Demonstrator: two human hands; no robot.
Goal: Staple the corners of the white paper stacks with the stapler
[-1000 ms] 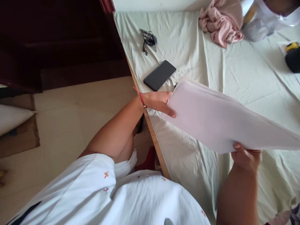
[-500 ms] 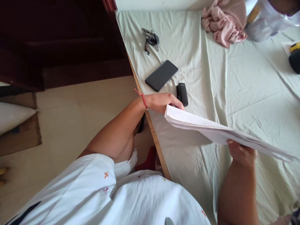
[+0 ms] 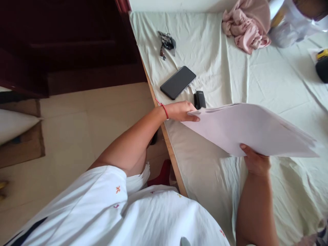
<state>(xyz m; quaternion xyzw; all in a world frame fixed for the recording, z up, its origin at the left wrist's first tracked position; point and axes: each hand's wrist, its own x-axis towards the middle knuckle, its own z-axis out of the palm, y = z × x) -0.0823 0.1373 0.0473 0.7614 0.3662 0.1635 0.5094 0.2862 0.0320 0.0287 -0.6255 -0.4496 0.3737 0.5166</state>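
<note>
A stack of white paper sheets (image 3: 251, 130) is held up over the cloth-covered table, its broad face turned toward me. My left hand (image 3: 182, 111), with a red string on the wrist, pinches the left corner, thumb on the near face. At the lower edge my right hand (image 3: 256, 160) grips the sheets, thumb in front and fingers hidden behind or below. Just beyond my left hand lies a black stapler (image 3: 199, 99), partly covered by the paper. A black phone (image 3: 178, 82) rests farther back on the cloth.
A bunch of keys (image 3: 167, 44) lies near the table's back left. Pink crumpled cloth (image 3: 247, 29) and a clear plastic bag (image 3: 287, 29) sit at the back right. A yellow and black object (image 3: 322, 63) is at the right edge. The wooden table edge (image 3: 172, 159) runs beside my body.
The paper stack has tilted so its broad face shows. My left thumb has come onto its near face, and my right hand has moved slightly left and up.
</note>
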